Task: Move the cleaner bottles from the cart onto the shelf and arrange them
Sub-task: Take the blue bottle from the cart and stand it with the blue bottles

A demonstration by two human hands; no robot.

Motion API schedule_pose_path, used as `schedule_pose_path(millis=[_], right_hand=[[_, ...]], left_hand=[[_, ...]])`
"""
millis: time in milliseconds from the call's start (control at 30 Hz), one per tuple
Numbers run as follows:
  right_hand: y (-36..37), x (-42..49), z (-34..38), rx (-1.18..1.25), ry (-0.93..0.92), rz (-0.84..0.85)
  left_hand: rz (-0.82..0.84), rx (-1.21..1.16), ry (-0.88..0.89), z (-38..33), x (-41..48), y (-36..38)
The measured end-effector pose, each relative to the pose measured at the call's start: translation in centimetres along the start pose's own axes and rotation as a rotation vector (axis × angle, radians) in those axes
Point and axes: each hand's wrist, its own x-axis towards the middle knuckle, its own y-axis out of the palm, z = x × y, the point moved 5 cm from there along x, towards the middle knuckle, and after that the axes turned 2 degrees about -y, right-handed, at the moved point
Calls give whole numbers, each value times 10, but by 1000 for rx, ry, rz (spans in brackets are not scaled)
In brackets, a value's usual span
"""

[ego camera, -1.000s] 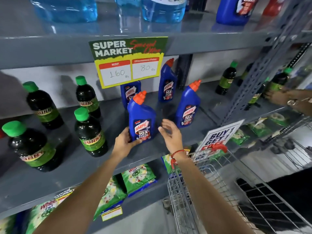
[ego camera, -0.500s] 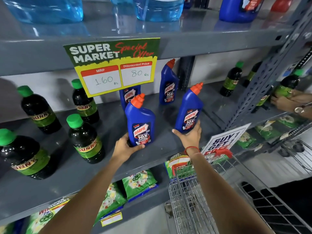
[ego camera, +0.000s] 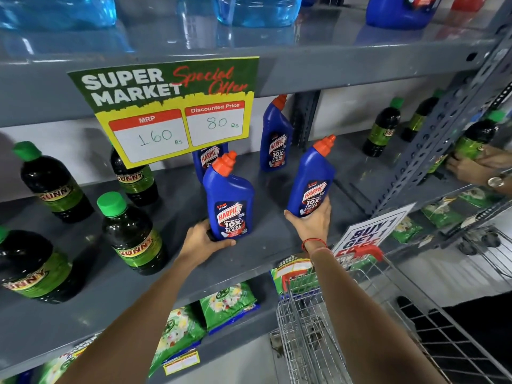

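Observation:
Several blue Harpic cleaner bottles with orange caps stand on the grey middle shelf. My left hand grips the base of the front bottle, which stands upright near the shelf's front. My right hand holds the bottom of a second bottle, tilted slightly to the right. Behind them a third bottle stands near the back, and a fourth is partly hidden by the price sign and the front bottle. The wire cart sits at the lower right, below my right arm.
Dark green-capped Sunny bottles fill the shelf's left side. A yellow price sign hangs from the upper shelf. Another person's hands handle a green bottle at the far right. Green detergent packs lie on the lower shelf.
My right hand left the front bottle, reached to the bottle on the right and took hold of its base. My left hand stays on the front bottle.

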Motion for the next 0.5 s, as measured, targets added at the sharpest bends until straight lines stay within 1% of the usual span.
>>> schedule_pose_path(millis=[200, 500], right_hand=[[0, -1, -1, -2, 12, -6], [-2, -3, -3, 11, 23, 48]], left_hand=[[15, -3, 7, -3, 0, 0], [31, -12, -20, -2, 1, 0]])
